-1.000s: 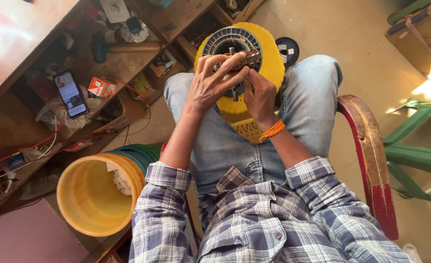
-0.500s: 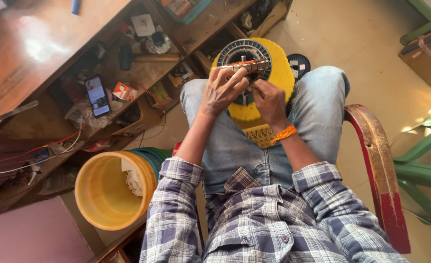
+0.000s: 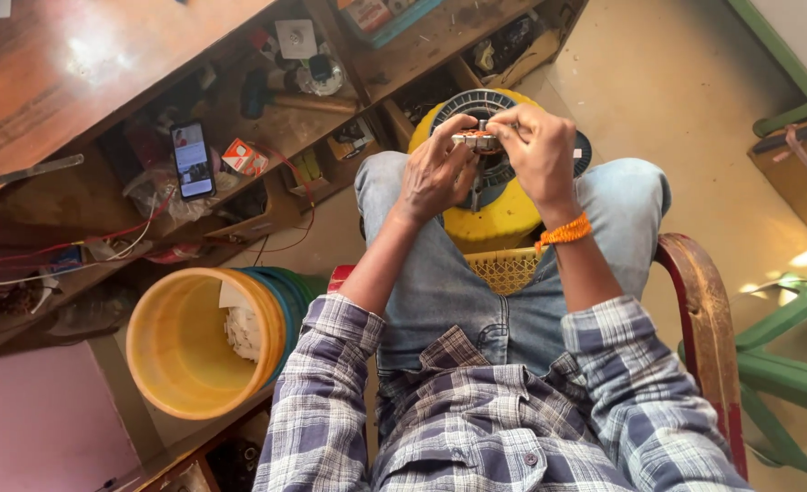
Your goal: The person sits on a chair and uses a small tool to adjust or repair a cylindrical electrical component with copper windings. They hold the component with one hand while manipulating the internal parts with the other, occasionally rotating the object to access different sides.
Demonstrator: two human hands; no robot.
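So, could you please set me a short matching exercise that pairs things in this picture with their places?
Things:
1. yellow bucket
2. phone
3. small metal part
4. orange wristband

Places:
a. held between the left hand and right hand
b. on the wooden shelf
c. on the floor beside the chair
d. around the right wrist

Pairs: 1-c, 2-b, 3-a, 4-d

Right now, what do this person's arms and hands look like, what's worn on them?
Both arms wear a plaid shirt in blue, grey and white, with the sleeves rolled up to about the elbow. The left hand is bare, without rings that I can see. The right hand has an orange thread band at the wrist.
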